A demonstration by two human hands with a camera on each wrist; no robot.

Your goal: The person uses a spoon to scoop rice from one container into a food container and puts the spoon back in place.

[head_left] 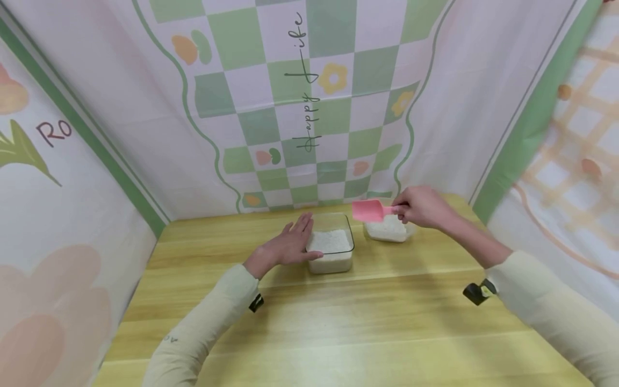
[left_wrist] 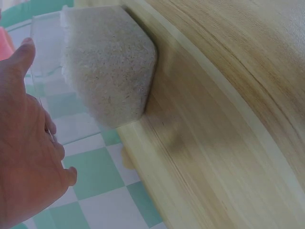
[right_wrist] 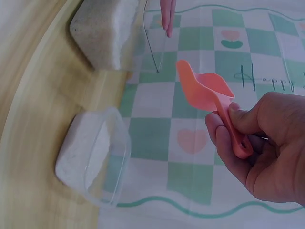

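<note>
My right hand (head_left: 422,207) grips the handle of a pink scoop (head_left: 369,210), which is raised between two containers and over the right one's near-left side in the head view. Its pink inner surface shows. My left hand (head_left: 289,243) lies along the left rim of a clear rectangular glass container (head_left: 333,261), fingers extended and thumb at the front rim. Rice (left_wrist: 112,62) fills the lower part of this container. Beneath my right hand stands a smaller clear plastic container (right_wrist: 121,157) with white contents (right_wrist: 81,148) inside.
Both containers stand near the back edge of a wooden table (head_left: 329,328). Behind them hangs a curtain (head_left: 333,115) with green and white checks, and more patterned cloth (head_left: 53,258) hangs at the sides. Small black devices (head_left: 476,293) are strapped at the wrists.
</note>
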